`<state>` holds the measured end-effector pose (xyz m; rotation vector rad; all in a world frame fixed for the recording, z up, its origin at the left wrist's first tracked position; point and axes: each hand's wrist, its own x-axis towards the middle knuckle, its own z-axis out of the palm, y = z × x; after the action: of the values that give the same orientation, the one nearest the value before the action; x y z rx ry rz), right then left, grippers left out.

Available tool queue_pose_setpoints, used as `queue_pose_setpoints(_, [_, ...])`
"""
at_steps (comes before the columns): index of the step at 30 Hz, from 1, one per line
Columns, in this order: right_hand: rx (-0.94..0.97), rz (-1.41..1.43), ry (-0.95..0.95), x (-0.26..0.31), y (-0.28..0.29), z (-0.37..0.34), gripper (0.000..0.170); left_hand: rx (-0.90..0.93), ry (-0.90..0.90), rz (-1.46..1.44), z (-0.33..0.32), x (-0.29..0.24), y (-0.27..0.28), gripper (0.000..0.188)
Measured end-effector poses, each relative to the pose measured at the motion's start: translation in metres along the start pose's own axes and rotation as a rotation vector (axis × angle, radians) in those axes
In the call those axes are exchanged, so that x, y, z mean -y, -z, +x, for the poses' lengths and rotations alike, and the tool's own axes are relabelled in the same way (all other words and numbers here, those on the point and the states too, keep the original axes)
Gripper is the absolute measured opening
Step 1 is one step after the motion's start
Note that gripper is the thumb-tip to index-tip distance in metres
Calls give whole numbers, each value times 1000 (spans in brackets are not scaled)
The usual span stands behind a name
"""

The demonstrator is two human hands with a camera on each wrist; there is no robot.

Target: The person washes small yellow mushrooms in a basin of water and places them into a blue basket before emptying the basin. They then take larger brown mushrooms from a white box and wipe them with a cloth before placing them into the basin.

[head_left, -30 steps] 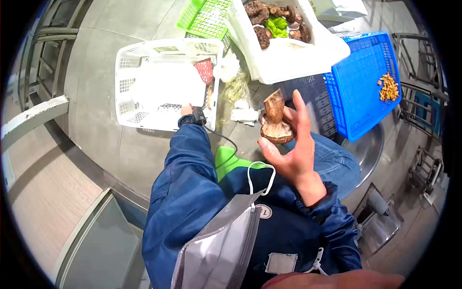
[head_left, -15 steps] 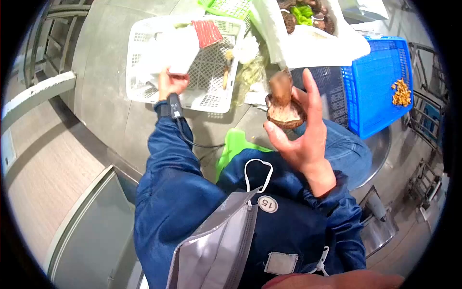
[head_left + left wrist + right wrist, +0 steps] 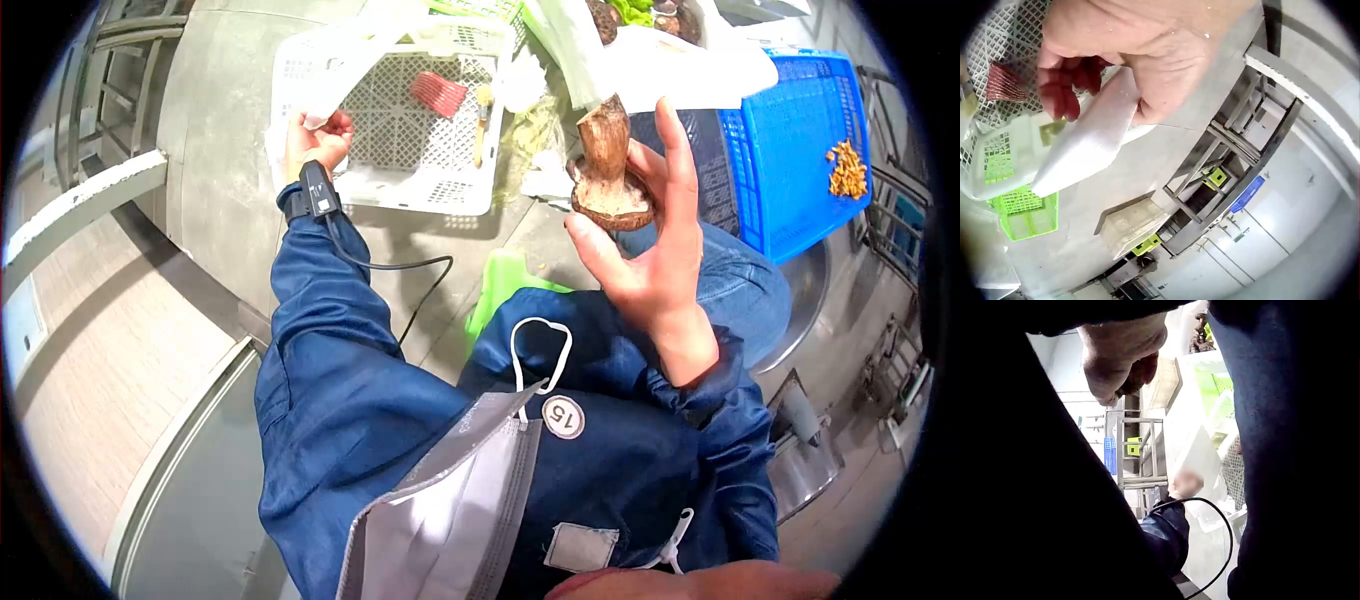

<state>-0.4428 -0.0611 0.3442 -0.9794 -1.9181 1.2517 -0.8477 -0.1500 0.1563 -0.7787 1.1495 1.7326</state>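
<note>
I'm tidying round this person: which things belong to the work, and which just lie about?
In the work, it seems:
mushroom in the right hand
white sheet in the left hand
white basket

Seemingly lying about:
red ribbed piece
brush
green basket

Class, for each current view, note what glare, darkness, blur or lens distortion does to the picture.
Head: round black border, bowed outer edges, white sheet washed out by glare. Left wrist: dark corners, white bar bent by the lens, lower left smeared. Right wrist: mostly black, left hand blurred.
</note>
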Motion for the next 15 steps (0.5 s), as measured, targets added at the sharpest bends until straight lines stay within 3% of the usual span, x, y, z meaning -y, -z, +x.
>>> queue_pose_setpoints(4, [-11, 40, -43, 2, 3, -1, 95, 101, -14, 68, 2, 13, 14, 41])
queue_pose_setpoints(5, [-6, 85, -74, 3, 4, 0, 95, -26, -5, 47, -5, 23, 9, 44])
queue_pose_setpoints(6, [-1, 128, -104, 4, 5, 1, 95, 108, 41, 61, 4, 29, 19, 45])
queue_pose_setpoints(8, [-24, 153, -107, 4, 7, 1, 94, -11, 164, 184, 4, 44, 34, 44])
queue_pose_setpoints(10, [-59, 179, -105, 3, 9, 2, 93, -78, 166, 494, 31, 43, 70, 47])
queue_pose_setpoints(12, [-98, 227, -124, 2, 11, 1, 93, 17, 24, 597, 15, 52, 83, 41])
queue_pose_setpoints(13, [-115, 256, -129, 1, 11, 1, 93, -142, -58, 684, 6, 54, 83, 34])
queue_pose_setpoints(15, [-138, 309, -156, 0, 14, 0, 92, -211, -127, 810, 3, 45, 95, 33])
